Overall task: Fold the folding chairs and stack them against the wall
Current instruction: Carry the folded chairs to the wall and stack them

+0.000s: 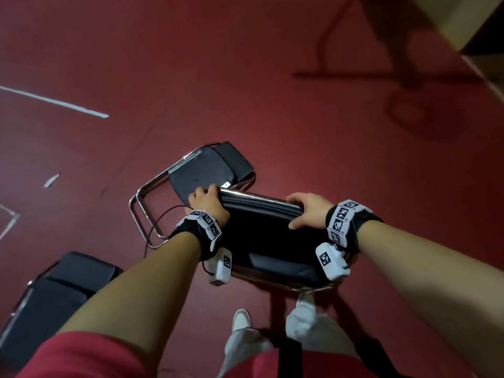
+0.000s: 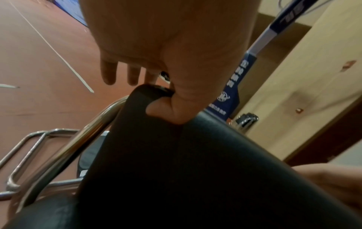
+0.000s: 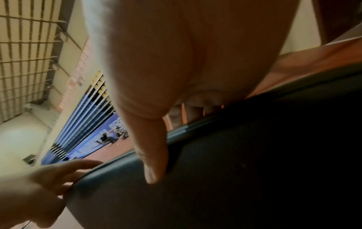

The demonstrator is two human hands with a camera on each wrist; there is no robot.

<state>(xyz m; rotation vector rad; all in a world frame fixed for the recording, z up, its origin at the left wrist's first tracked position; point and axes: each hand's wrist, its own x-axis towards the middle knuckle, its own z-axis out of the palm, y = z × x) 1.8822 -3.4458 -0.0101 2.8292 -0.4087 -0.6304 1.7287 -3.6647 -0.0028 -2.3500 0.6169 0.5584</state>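
Observation:
A black padded folding chair with a chrome frame stands upright just in front of me. My left hand grips the left end of its backrest top, fingers curled over the far side and thumb on the near face. My right hand grips the right end the same way. In the left wrist view the left hand wraps the backrest corner. In the right wrist view the right hand's thumb lies on the backrest. A second chair lies folded flat on the red floor beyond it.
A third black chair stands at my lower left. White line marks cross the red floor at the left. A table's shadow and a pale wall edge sit at the upper right. My white shoes are below the chair.

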